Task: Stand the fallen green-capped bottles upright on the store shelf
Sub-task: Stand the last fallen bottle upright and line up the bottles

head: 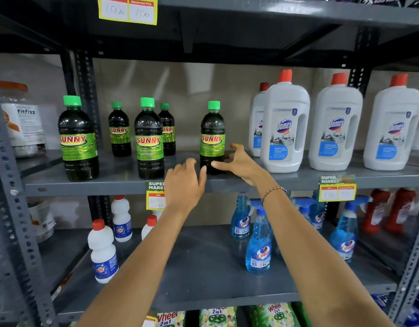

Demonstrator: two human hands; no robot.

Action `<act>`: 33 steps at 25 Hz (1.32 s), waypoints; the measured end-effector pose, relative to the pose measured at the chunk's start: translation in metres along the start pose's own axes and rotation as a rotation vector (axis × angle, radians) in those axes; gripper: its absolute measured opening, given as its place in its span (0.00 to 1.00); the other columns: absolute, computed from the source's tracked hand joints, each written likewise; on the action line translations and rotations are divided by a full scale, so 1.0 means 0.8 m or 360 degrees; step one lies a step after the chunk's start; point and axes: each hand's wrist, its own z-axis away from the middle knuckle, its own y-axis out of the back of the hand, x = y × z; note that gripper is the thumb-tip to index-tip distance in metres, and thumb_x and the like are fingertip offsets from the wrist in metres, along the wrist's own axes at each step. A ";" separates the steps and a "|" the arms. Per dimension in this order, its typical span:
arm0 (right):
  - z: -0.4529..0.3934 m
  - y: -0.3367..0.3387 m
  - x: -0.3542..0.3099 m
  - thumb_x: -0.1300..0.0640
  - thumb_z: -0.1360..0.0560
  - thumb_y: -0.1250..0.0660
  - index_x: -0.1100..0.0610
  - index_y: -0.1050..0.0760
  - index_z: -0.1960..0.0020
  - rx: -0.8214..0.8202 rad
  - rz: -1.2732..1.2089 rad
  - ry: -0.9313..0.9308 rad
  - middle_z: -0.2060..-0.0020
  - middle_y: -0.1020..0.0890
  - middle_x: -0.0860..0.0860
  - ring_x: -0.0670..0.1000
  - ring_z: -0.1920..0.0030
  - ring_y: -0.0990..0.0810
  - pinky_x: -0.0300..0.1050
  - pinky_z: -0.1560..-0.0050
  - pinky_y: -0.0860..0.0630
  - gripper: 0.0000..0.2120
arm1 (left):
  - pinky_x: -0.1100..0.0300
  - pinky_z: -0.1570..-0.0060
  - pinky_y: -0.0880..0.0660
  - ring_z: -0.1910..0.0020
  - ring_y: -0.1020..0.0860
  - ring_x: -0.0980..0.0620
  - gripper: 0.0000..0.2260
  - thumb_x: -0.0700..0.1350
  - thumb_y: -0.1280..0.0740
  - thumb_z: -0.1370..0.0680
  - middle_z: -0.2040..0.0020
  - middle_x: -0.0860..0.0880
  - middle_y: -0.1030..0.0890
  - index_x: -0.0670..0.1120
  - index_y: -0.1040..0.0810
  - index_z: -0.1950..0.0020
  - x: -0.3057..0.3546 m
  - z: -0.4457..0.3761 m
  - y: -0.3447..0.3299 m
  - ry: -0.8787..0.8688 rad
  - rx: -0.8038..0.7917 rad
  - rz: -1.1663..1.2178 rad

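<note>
Several dark green-capped Sunny bottles stand upright on the grey middle shelf point(123, 182). The rightmost Sunny bottle point(212, 135) stands near the shelf's front edge. My left hand point(185, 182) hovers just left of its base, fingers spread, holding nothing. My right hand point(239, 161) sits at the bottle's right side near the base, fingers apart, its thumb at the bottle's lower front; I cannot tell whether it touches. Other Sunny bottles stand further left: a large Sunny bottle point(77, 138), a front Sunny bottle point(149, 138), and two small Sunny bottles point(119, 129) behind.
White Domex bottles point(284, 128) with red caps line the same shelf to the right. Yellow price tags point(337, 188) hang on the shelf edge. Below stand white Rin bottles point(102, 253), blue Colin sprays point(258, 246) and red bottles point(390, 208). A fitfizz jar point(22, 119) stands far left.
</note>
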 end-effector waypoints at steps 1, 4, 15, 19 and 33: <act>0.002 0.004 0.001 0.58 0.31 0.25 0.60 0.50 0.26 0.0012 0.0019 0.0003 0.37 0.29 0.55 0.50 0.41 0.27 0.43 0.44 0.30 0.44 | 0.51 0.55 0.29 0.51 0.21 0.41 0.21 0.55 0.39 0.21 0.52 0.43 0.18 0.42 0.30 0.35 0.001 -0.016 0.004 0.0103 -0.0148 0.0080; 0.002 0.005 0.000 0.60 0.30 0.27 0.61 0.39 0.30 0.0019 0.0121 0.0040 0.38 0.24 0.58 0.52 0.42 0.24 0.45 0.42 0.28 0.33 | 0.51 0.39 0.32 0.31 0.31 0.42 0.35 0.54 0.34 0.22 0.29 0.42 0.30 0.42 0.47 0.23 0.002 -0.057 0.009 0.0349 -0.0745 0.0648; 0.007 0.018 0.007 0.54 0.31 0.26 0.57 0.28 0.35 -0.0017 0.0359 0.0172 0.43 0.21 0.50 0.46 0.44 0.24 0.41 0.43 0.29 0.26 | 0.53 0.38 0.27 0.41 0.23 0.51 0.28 0.53 0.28 0.27 0.39 0.51 0.23 0.49 0.31 0.30 -0.012 -0.062 0.004 0.0296 -0.0875 0.1251; 0.021 0.022 0.007 0.55 0.31 0.26 0.57 0.29 0.35 -0.0081 0.0219 0.0171 0.52 0.22 0.40 0.44 0.47 0.21 0.35 0.49 0.28 0.26 | 0.65 0.51 0.26 0.47 0.21 0.58 0.25 0.52 0.23 0.31 0.45 0.55 0.21 0.52 0.29 0.39 -0.018 -0.057 0.014 0.0342 -0.0881 0.1491; 0.020 0.024 0.015 0.55 0.31 0.26 0.53 0.27 0.37 -0.0085 0.0185 0.0272 0.49 0.20 0.42 0.47 0.46 0.20 0.46 0.41 0.25 0.23 | 0.72 0.59 0.26 0.51 0.21 0.60 0.25 0.50 0.23 0.31 0.48 0.55 0.20 0.50 0.28 0.37 -0.018 -0.054 0.014 0.0309 -0.0872 0.1545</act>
